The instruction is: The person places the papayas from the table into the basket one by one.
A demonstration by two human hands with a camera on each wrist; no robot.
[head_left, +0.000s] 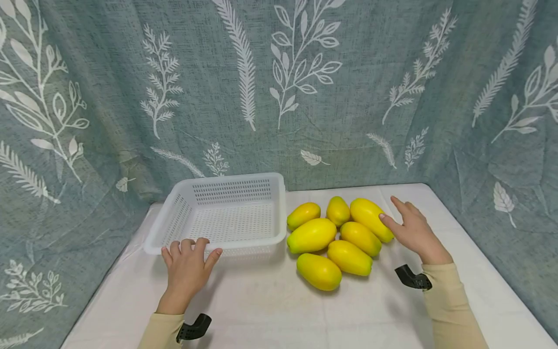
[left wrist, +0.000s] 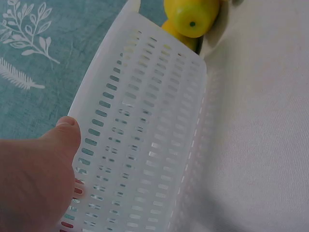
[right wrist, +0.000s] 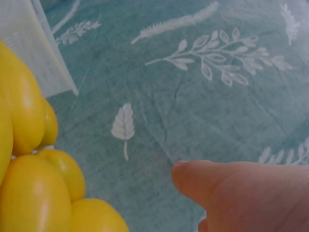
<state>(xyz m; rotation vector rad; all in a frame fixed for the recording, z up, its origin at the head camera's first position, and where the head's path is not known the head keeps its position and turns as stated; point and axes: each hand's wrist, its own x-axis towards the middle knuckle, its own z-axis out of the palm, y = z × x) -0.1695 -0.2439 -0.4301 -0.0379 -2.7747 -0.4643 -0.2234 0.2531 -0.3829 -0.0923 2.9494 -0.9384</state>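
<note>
At the left of the table, a white plastic basket point(head_left: 235, 245) with slotted walls stands with nothing in it. My left hand point(head_left: 186, 271) grips its near rim, fingers over the edge and inside, thumb on the outer wall; the left wrist view shows the thumb point(left wrist: 65, 135) against the slotted side. Several yellow, oblong, mango-like fruits point(head_left: 311, 236) with greenish ends lie in a group right of the basket. Over the right edge of this group, my right hand point(head_left: 416, 236) is spread and holds nothing, its thumb overlapping the far-right fruit point(head_left: 370, 218).
A white cloth point(head_left: 270, 310) covers the table. Behind it and at both sides hang green-grey curtains point(head_left: 261, 145) with white leaf prints. The nearest fruit point(head_left: 319, 271) lies toward the front of the group. Each wrist bears a black camera mount point(head_left: 194, 327).
</note>
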